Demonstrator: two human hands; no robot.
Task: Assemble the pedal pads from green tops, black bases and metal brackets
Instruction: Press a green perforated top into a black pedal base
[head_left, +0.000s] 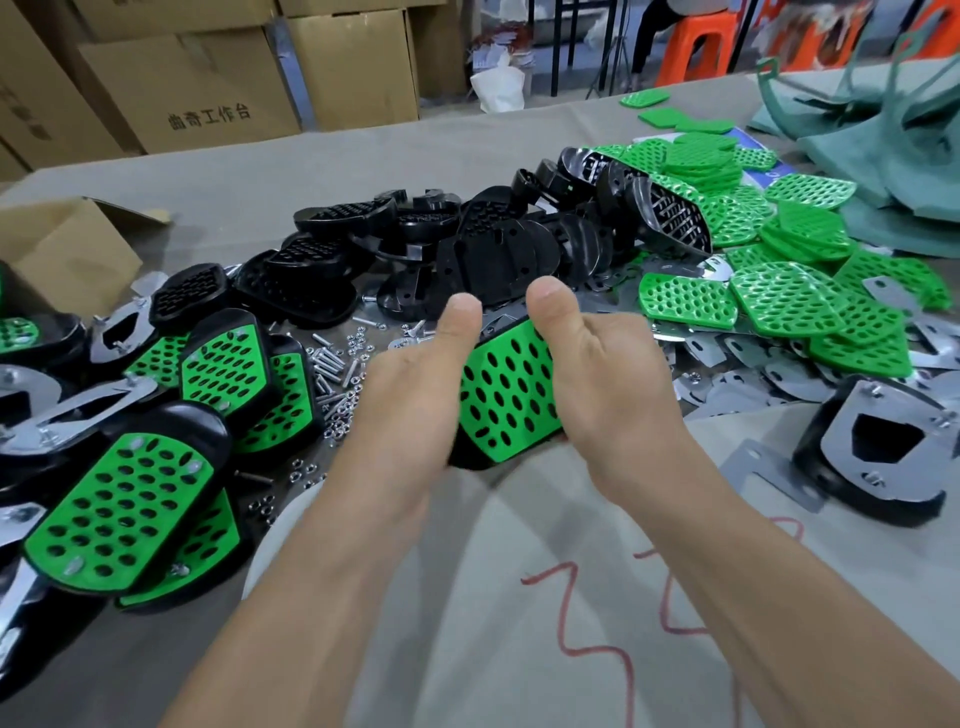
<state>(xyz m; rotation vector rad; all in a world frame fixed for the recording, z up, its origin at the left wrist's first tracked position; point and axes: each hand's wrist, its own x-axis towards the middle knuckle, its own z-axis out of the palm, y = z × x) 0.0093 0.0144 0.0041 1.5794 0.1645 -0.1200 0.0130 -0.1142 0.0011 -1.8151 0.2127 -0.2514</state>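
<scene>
Seating of a green top on its black base, read from left to right. At the far left stands an open cardboard box (62, 249). Nearer, finished pads (124, 514) lie heaped and overlapping, leaving no free surface on that side. Loose screws and nuts (337, 374) are scattered just left of the left hand (410, 395), which grasps the left flank of the green top (509, 395), thumb laid over the far edge and fingers hidden beneath. The green top sits on a black base (460, 462), of which only a rim shows at the near corner. The pair is held at the centre, tilted toward the viewer; whether its near edge rests on the cloth cannot be told. A pile of spare black bases (467, 244) lies just beyond the thumbs. The right hand (613, 384) mirrors the left: it grips the right flank, thumb on the far edge, fingers out of sight below. Good practice here is probably even thumb pressure worked round the rim, with the holes of both parts aligned so that screws can pass; whether the top is fully seated cannot be told. To the right, loose green tops (789, 291) and flat metal brackets (727, 374) crowd the surface close up to the right hand. An upturned pad (883, 447) with its bracket fitted lies near the right edge. Open room is judged to lie only on the bare cloth (519, 623) near the body, between and beside the forearms.
</scene>
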